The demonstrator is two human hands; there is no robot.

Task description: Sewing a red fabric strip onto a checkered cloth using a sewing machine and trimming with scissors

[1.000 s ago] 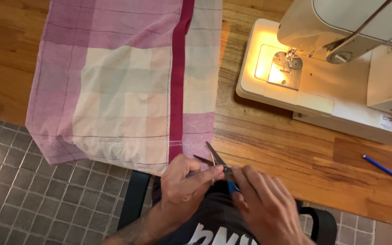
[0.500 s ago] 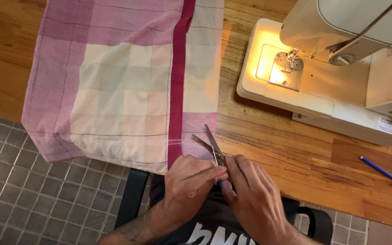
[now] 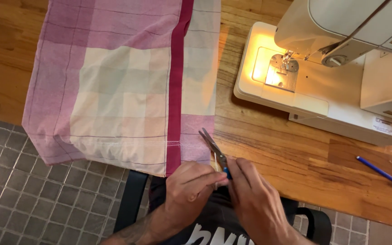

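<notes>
My right hand (image 3: 255,199) grips small scissors (image 3: 214,149) with a blue handle; the steel blades are parted and point up-left at the lower right corner of a checked pink and cream cloth (image 3: 128,86). My left hand (image 3: 193,186) sits right beside it, fingers pinched at the cloth's hemmed corner by the dark red stripe, where a thin thread seems to hang. The cloth lies flat on the wooden table (image 3: 273,145), its near edge drooping over the front. Both hands touch near the table's front edge.
A white sewing machine (image 3: 341,68) stands at the right with its lamp lit over the needle plate (image 3: 280,75). A blue pen (image 3: 381,171) lies on the wood at the far right. Grey tiled floor (image 3: 28,199) and a black chair (image 3: 128,204) lie below.
The view and cloth shifted slightly. My hands drew closer together at the cloth's corner, and the scissors stay raised toward the hem.
</notes>
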